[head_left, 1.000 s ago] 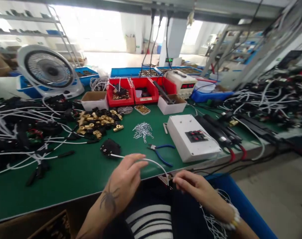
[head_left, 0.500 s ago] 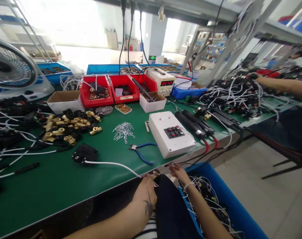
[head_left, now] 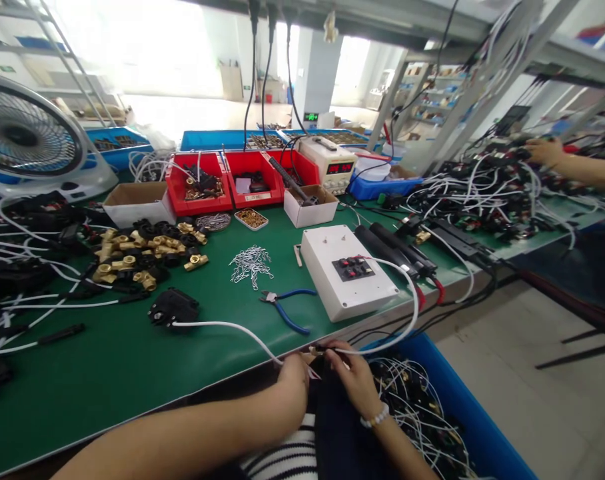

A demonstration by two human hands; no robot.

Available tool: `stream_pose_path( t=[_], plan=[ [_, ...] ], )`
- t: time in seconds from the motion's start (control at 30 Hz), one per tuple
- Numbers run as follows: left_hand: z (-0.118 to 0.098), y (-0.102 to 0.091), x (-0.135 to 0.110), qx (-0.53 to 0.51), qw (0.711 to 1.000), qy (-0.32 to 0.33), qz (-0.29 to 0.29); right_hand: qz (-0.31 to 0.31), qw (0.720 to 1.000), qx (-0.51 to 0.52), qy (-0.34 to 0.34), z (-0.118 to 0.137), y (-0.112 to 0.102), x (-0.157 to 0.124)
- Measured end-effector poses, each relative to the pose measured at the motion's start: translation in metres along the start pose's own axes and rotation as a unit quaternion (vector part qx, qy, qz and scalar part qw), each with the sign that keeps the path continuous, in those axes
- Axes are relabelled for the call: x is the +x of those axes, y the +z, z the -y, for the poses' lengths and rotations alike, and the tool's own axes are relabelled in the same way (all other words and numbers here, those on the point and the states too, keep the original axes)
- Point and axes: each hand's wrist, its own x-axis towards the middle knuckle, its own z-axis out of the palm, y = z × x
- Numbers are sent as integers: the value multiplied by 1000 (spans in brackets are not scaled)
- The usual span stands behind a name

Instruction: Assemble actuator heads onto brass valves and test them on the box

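At the table's front edge my left hand pinches the end of a white cable that runs back to a black plug block on the green mat. My right hand is closed on a second white cable, which arcs up over the white test box to its red and black terminals. The two hands sit close together over my lap.
Blue pliers, a heap of metal clips and brass fittings lie on the mat. Red bins and a power supply stand behind. A blue crate of wired parts sits at my right. Another person's hand works far right.
My right hand has lifted a white cable out of the blue crate, so it now loops up to the test box. My left hand has stayed at the table edge on its cable.
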Motion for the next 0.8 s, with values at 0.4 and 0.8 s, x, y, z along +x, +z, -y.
stream_pose_path(
  t=[0.4, 0.8],
  plan=[
    [-7, -148, -17, -118, 969, 146, -160, -12, 950, 299, -90, 120, -21, -2],
    [-10, -166, -31, -210, 959, 47, -186, 18, 943, 323, -72, 146, -6, 3]
  ],
)
